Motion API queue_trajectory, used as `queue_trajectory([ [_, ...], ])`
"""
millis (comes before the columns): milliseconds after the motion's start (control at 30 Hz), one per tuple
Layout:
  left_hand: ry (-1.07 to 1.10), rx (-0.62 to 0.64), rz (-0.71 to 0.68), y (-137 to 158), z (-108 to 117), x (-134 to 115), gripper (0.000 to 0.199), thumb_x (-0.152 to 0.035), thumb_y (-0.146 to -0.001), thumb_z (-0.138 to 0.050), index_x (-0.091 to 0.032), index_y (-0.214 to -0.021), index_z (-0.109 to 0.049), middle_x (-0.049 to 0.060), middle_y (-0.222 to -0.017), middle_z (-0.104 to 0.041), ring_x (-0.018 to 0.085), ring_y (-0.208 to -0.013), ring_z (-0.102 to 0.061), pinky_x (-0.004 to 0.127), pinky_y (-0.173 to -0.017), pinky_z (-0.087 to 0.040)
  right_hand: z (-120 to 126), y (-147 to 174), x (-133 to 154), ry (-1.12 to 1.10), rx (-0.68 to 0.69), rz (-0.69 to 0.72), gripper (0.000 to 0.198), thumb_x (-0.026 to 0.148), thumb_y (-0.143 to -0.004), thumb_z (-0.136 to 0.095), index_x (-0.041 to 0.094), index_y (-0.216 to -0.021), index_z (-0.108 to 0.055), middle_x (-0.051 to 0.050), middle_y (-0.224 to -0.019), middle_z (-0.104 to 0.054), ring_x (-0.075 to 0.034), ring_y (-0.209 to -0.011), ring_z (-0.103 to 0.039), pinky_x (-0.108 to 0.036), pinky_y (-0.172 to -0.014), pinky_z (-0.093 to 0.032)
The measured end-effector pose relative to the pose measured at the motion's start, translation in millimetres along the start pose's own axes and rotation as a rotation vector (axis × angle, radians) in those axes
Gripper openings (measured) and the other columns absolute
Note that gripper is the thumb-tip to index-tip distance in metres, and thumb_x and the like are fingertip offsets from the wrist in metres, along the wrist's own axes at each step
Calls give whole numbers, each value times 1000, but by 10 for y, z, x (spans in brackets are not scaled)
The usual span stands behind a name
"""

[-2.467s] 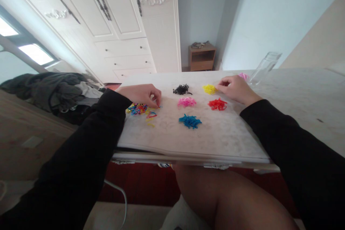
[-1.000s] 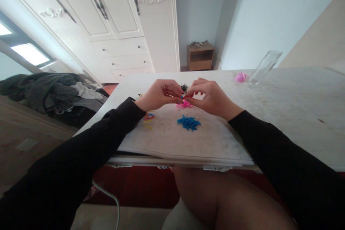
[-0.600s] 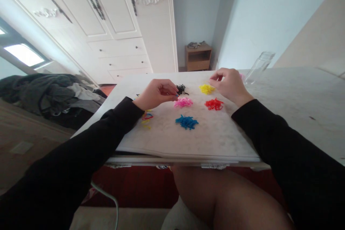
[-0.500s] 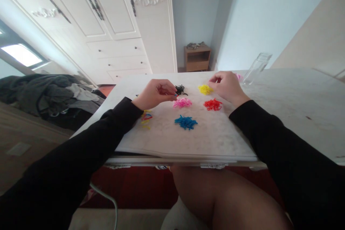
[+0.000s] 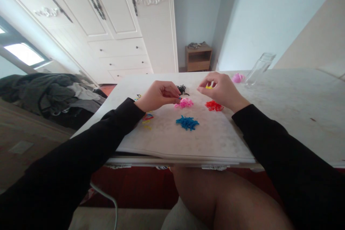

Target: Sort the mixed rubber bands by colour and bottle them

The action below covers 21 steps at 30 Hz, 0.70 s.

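Observation:
Piles of small rubber bands lie on the white table: black (image 5: 182, 89), pink (image 5: 184, 102), red (image 5: 214, 106) and blue (image 5: 187, 123). My left hand (image 5: 161, 95) hovers beside the pink and black piles, thumb and finger pinched on tiny blue and red bits that look like rubber bands. My right hand (image 5: 223, 90) is over the yellow rubber bands (image 5: 209, 87), mostly hiding them. Its thumb and forefinger meet at the tips; anything between them is too small to make out. Mixed loose rubber bands (image 5: 147, 116) lie near my left wrist.
At the back right, a clear glass bottle (image 5: 260, 70) stands beside a round pink object (image 5: 238, 78). The table (image 5: 215, 140) has its front edge close to my lap. Dark clothes (image 5: 45, 97) are heaped on the left. A white wardrobe (image 5: 115, 25) stands behind.
My right hand has shifted left across the yellow pile, its fingertips now pinched toward the black pile. My left hand has kept its pinch and barely moved. The view has shifted slightly.

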<state>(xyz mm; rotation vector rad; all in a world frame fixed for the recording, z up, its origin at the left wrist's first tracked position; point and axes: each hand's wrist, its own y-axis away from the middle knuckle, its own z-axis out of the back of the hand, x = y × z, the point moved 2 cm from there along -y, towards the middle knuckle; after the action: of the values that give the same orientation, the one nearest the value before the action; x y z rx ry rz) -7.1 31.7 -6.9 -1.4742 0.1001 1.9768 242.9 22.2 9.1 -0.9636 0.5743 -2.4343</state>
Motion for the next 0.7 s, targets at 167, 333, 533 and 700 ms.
queue_trajectory([
  [167, 12, 26, -14, 10, -42, -33, 43, -44, -67, -95, -15, -87, -71, 7, -83, -80, 20, -78, -80, 30, -74, -67, -127, 58, 253, -149, 142, 231, 14, 32, -84, -77, 20, -76, -77, -5, -77, -69, -20, -81, -58, -34, -74, -44],
  [333, 15, 42, -13, 24, -81, -76, 43, -45, -68, -95, -14, -85, -70, 8, -82, -80, 20, -77, -80, 30, -73, -67, -191, 87, 305, -234, 217, 290, 14, 33, -87, -77, 20, -86, -81, -4, -78, -69, -17, -76, -56, -32, -69, -41],
  [533, -1, 49, -15, 34, -91, -73, 41, -45, -70, -93, -14, -85, -71, 8, -82, -80, 20, -76, -79, 30, -71, -66, -196, 99, 331, -231, 209, 288, 12, 28, -86, -75, 20, -78, -79, -2, -73, -67, -16, -71, -54, -32, -68, -41],
  [700, -91, 40, -91, 42, -59, -108, 29, -36, -75, -90, -14, -84, -75, 8, -84, -80, 19, -78, -78, 28, -73, -65, -113, 76, 297, -142, 69, 193, 13, 24, -82, -72, 19, -70, -72, -3, -72, -66, -16, -71, -54, -33, -68, -41],
])
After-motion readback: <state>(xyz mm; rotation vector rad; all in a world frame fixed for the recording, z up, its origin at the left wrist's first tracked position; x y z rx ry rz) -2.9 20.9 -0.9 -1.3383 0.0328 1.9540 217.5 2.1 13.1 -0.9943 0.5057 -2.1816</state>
